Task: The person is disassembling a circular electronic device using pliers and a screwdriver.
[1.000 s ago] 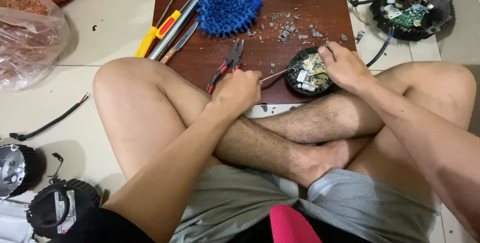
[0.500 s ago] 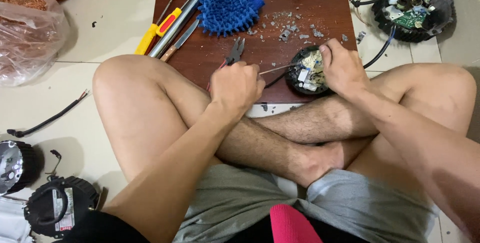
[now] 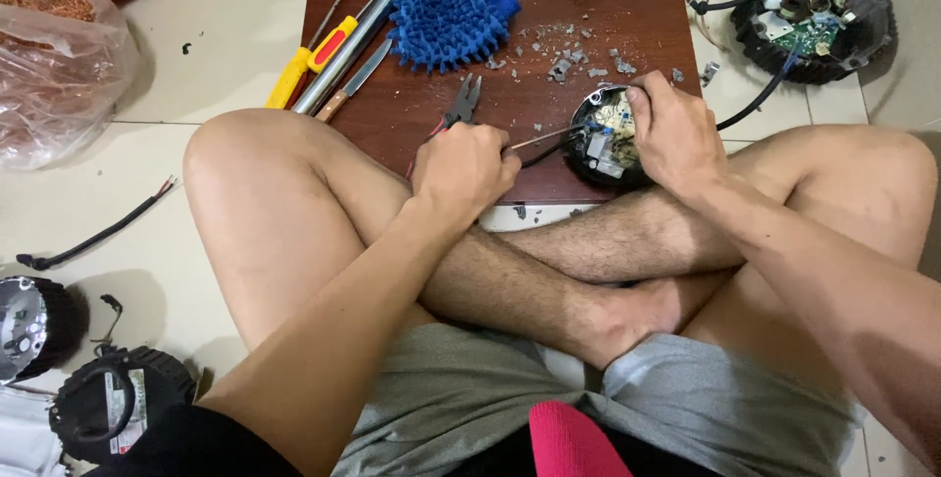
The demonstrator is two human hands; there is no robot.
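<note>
Head view, one pliers (image 3: 461,104), left hand (image 3: 463,168), one round motor (image 3: 606,139), right hand (image 3: 674,134)

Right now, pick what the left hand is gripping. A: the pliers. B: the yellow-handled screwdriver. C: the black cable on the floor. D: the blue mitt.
A: the left hand is closed round the handles of the pliers, whose jaws stick out above the knuckles over the wooden board, while the right hand steadies the small round black unit.
</note>
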